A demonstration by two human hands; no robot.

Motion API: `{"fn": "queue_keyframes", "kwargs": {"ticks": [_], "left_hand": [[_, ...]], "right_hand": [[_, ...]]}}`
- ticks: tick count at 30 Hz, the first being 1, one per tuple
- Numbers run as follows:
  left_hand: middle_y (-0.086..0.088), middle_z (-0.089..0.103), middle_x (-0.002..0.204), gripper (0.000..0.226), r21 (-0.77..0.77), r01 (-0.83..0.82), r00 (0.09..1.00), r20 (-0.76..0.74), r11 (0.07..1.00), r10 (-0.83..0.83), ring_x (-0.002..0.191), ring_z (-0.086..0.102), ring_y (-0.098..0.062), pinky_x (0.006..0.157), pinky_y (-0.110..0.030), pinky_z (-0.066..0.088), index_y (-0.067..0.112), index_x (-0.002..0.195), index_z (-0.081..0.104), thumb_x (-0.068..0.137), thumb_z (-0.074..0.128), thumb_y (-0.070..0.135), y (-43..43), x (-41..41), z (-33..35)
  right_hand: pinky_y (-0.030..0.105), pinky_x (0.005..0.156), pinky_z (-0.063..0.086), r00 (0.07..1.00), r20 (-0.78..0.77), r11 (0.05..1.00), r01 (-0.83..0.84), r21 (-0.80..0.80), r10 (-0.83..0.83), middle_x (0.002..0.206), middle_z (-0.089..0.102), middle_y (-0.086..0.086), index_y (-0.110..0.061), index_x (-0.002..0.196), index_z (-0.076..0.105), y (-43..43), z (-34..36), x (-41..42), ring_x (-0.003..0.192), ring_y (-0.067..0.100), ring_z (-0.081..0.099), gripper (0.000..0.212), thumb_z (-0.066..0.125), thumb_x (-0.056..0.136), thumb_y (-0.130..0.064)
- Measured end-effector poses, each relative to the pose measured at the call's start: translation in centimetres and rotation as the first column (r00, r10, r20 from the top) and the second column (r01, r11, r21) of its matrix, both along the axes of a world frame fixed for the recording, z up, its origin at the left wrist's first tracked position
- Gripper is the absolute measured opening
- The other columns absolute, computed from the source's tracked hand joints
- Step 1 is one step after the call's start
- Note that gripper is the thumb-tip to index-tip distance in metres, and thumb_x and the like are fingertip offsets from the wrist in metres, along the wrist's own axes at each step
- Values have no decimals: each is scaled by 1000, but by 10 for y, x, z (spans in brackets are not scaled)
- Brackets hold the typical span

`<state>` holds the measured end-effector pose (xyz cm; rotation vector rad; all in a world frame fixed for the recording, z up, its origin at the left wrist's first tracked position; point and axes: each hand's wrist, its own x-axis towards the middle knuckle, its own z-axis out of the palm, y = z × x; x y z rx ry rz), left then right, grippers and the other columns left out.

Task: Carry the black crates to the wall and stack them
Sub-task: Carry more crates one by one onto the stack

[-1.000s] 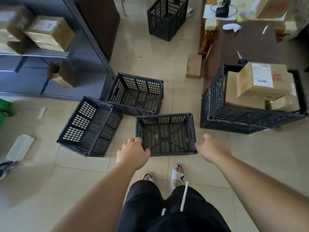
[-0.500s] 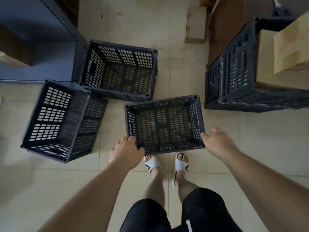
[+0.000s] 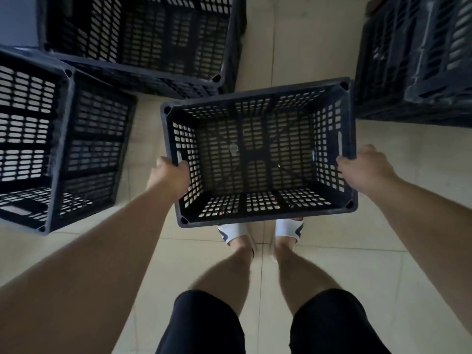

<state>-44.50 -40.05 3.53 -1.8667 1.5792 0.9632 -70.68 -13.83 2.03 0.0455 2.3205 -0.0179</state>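
Note:
An empty black perforated crate [image 3: 258,154] sits right in front of my feet, its open top facing me. My left hand [image 3: 169,176] is closed over the crate's left rim, thumb inside the wall. My right hand [image 3: 364,166] clasps the right rim near its handle slot. A second empty black crate [image 3: 61,139] lies to the left, and a third [image 3: 143,39] stands behind it at the top of the view. Whether the gripped crate touches the floor I cannot tell.
A larger black crate [image 3: 419,60] fills the upper right corner. The floor is beige tile [image 3: 398,272]. My legs and white sandals [image 3: 236,232] stand just behind the gripped crate. A strip of open floor runs between the crates toward the top.
I have bent down closer to the crates. Both hands went from reaching beside the middle crate to closing on its left and right rims.

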Motion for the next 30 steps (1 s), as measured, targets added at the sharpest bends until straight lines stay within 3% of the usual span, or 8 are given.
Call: {"fn": "queue_keyframes", "kwargs": {"ticks": [4,8,11,13,16,21,26,30], "left_hand": [[-16,54,137,63,-82,-137,989,35,987,140,116,59,-39,99,-51,52,12,147,39,94,52,43,-15,4,-59],[-8,68,95,48,-12,-352,935,-60,936,350,90,67,-31,90,-40,57,3,119,64,88,56,39,-26,14,-101],[-4,68,91,28,33,-477,866,-154,878,476,86,66,-22,72,-31,54,6,112,63,99,52,28,-29,20,-122],[-2,66,84,19,33,-509,841,-192,860,505,74,65,-18,63,-28,48,11,94,63,101,53,24,-29,21,-129],[-2,58,75,21,56,-522,822,-235,851,519,59,55,-16,61,-30,46,14,79,58,98,55,23,-28,25,-128],[0,57,75,18,79,-502,824,-258,861,505,63,56,-16,66,-31,49,15,83,58,99,55,24,-24,30,-87],[-1,60,74,24,97,-514,814,-258,852,520,64,57,-17,72,-35,52,16,79,60,98,61,30,-27,45,7],[0,62,72,29,89,-506,817,-268,858,510,61,57,-16,55,-29,46,17,79,62,99,63,37,-27,61,104]], "right_hand": [[48,89,53,997,-76,998,1,58,3,137,52,22,-5,142,42,-2,-49,-26,117,47,58,63,60,92,-40],[39,79,49,990,-136,997,17,-72,-27,118,63,11,-7,131,55,-4,-87,-38,105,40,63,46,53,98,-39],[47,89,56,970,-114,953,184,-239,-216,107,68,4,-13,120,55,-5,-108,-37,94,31,68,29,45,102,-32],[46,83,57,942,-75,900,285,-330,-326,97,70,3,-13,113,52,-4,-114,-36,76,21,67,18,44,104,-25],[37,66,53,954,-63,908,257,-331,-293,87,64,2,-12,109,53,-1,-108,-37,64,18,59,15,47,104,-24],[31,57,46,954,-80,921,254,-296,-289,86,64,4,-11,108,54,5,-66,-33,62,20,57,14,47,103,-22],[34,55,47,960,-55,922,248,-296,-276,85,65,8,-9,109,54,8,35,-26,60,22,57,15,46,103,-20],[33,55,45,962,-42,915,243,-321,-271,84,69,11,-4,103,61,8,137,-18,59,23,58,22,49,103,-23]]}}
